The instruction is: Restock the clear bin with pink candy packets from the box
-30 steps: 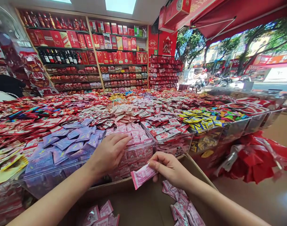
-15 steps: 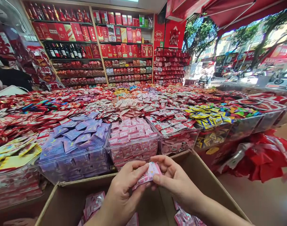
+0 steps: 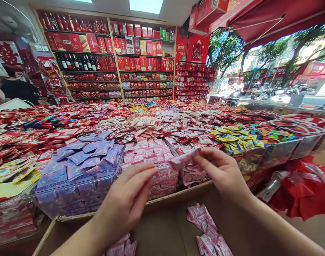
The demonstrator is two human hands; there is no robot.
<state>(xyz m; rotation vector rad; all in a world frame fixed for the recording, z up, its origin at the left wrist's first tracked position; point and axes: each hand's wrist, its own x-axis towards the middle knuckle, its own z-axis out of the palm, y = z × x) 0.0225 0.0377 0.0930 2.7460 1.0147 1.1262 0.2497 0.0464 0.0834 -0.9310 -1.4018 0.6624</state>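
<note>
My right hand pinches a pink candy packet between thumb and fingers, held above the front rim of a clear bin. My left hand is beside that bin's front, fingers stretched out and thumb lower down. A white-labelled packet edge shows just above its fingertips; whether they touch it I cannot tell. The clear bin holds rows of small pink packets. Beneath both hands is an open cardboard box, with loose pink packets on its bottom and more partly hidden by my left arm.
To the left stands a clear bin of purple packets, then yellow packets. On the right are yellow-and-blue packets and hanging red bags. Shelves with bottles and red boxes line the back.
My hands have moved apart and up from the box toward the pink bin. The pink candy packet, earlier between both hands, is now in my right hand. The view has tilted up slightly.
</note>
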